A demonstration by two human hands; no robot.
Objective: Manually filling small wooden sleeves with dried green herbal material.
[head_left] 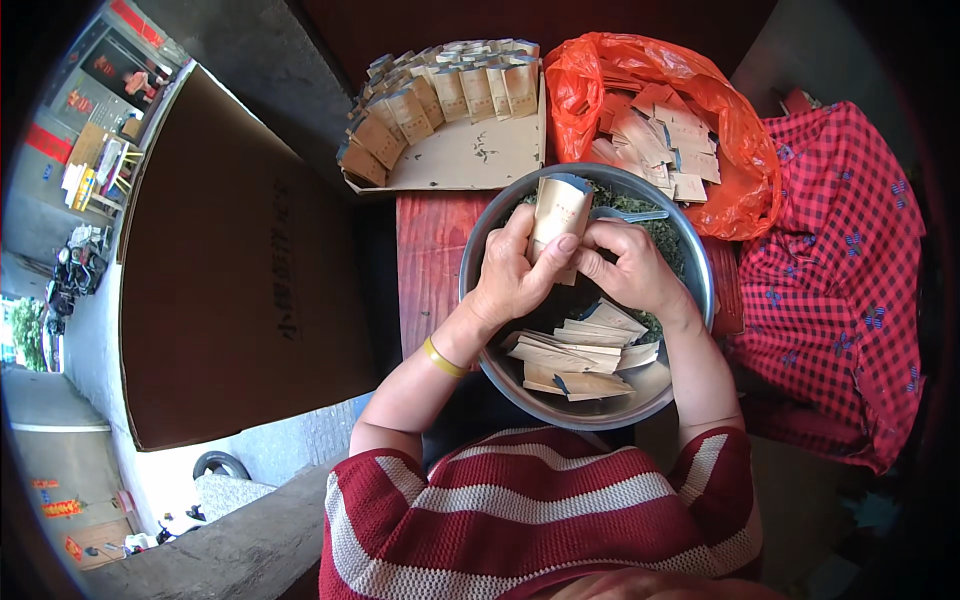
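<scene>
A small brown paper packet (562,208) with a dark upper end is held over a large metal bowl (484,375). My left hand (518,262) grips it with the thumb across its front. The fingers of my right hand (630,265) are closed at the packet's lower right side. Inside the bowl, dried green leaves (668,245) lie around the far and right parts. A metal spoon (645,215) rests on them, partly hidden behind my right hand. Several flat paper packets (580,350) are piled in the near part of the bowl.
Behind the bowl, a cardboard tray (500,150) holds rows of upright filled packets (475,90). An orange plastic bag (735,205) with loose flat packets (655,135) stands beside it. Red checked cloth (830,270) lies at right; a large cardboard box (240,270) stands at left.
</scene>
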